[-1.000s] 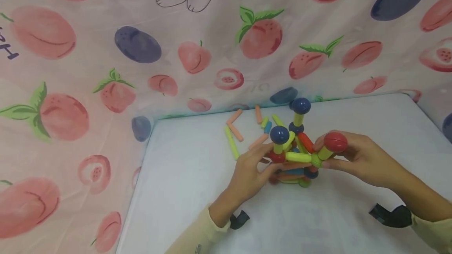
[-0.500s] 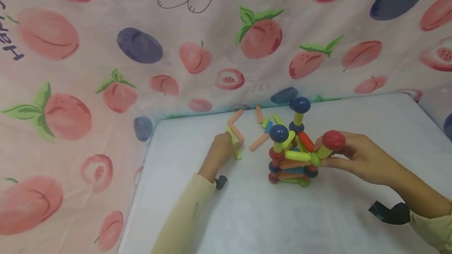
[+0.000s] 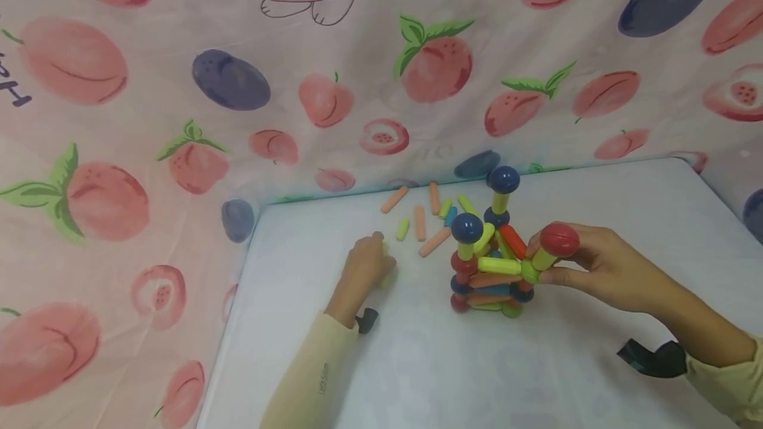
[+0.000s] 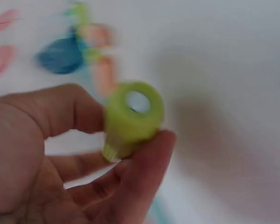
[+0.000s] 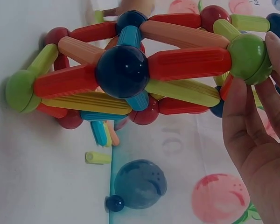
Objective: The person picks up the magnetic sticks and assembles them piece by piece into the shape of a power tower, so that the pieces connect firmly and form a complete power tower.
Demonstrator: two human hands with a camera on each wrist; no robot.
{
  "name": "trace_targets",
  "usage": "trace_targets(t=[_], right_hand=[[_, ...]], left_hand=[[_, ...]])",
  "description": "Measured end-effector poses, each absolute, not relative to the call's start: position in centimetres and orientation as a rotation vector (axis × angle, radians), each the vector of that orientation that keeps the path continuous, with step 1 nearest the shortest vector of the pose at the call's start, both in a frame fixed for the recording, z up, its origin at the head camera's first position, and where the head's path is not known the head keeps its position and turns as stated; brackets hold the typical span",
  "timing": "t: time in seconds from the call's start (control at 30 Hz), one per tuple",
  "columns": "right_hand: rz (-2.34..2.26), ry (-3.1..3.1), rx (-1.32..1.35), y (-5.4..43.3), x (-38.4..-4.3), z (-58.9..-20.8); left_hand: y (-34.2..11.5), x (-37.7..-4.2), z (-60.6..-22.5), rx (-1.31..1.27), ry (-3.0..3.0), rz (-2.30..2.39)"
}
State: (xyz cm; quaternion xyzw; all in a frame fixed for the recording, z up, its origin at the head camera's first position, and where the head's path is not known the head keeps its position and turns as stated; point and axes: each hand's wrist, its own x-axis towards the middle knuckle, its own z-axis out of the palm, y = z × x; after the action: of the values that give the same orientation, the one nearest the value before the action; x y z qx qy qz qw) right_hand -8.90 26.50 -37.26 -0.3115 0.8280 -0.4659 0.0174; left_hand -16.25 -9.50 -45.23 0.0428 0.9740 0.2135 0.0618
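A tower of magnetic balls and ridged rods (image 3: 499,265) stands on the white table. My right hand (image 3: 590,269) pinches the green ball (image 5: 249,58) at its upper right corner, from which a short yellow-green rod (image 3: 543,259) rises with a red ball (image 3: 559,239) on top. Left of the tower, my left hand (image 3: 365,263) holds a yellow-green magnetic rod (image 4: 133,112) between thumb and fingers. Its round end with a pale metal disc faces the left wrist camera. In the head view that hand mostly hides the rod.
Loose rods lie behind the tower's left side: several orange ones (image 3: 420,224), a short yellow-green one (image 3: 403,229) and a blue one (image 3: 451,216). A small dark blue ball (image 5: 115,203) sits near the back edge of the table. A fruit-printed cloth (image 3: 334,151) hangs behind.
My left hand has left the tower, moved left to the loose rods, and picked up a yellow-green rod. An orange rod there has shifted and turned. The right hand keeps its hold.
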Motion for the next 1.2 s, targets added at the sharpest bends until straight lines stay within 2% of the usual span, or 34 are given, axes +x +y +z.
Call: trace_targets(t=[0.1, 0.23, 0.3, 0.4, 0.53, 0.73, 0.97, 1.2], right_hand=[[-1.443, 2.567, -0.979, 26.4, -8.9, -37.2], [-1.430, 2.585, -0.979, 26.4, -8.9, -37.0], [-1.438, 2.578, -0.996, 26.5, -8.9, -37.0], [-1.465, 2.552, -1.007, 26.6, -8.9, -37.1], [-1.472, 2.555, -1.011, 26.7, -8.9, -37.2], [-1.439, 2.584, -0.996, 26.7, -8.9, -37.0], [-1.426, 2.574, -1.026, 26.6, -9.0, -36.9], [-1.421, 2.569, -1.020, 26.5, -8.9, -37.1]], left_hand=[[-8.1, -14.3, -40.5, 0.394, 3.144, 1.029], [-5.1, -12.1, -33.7, 1.277, 3.143, 1.639], [-3.6, -11.4, -31.4, 1.675, 3.024, 1.658], [-1.5, -11.1, -29.5, 1.950, 2.885, 1.437], [0.3, -11.3, -29.2, 1.995, 2.811, 1.222], [1.2, -11.4, -29.7, 1.840, 2.712, 1.428], [0.7, -11.3, -30.3, 1.680, 2.712, 1.455], [0.8, -11.8, -30.9, 1.721, 2.639, 1.611]])
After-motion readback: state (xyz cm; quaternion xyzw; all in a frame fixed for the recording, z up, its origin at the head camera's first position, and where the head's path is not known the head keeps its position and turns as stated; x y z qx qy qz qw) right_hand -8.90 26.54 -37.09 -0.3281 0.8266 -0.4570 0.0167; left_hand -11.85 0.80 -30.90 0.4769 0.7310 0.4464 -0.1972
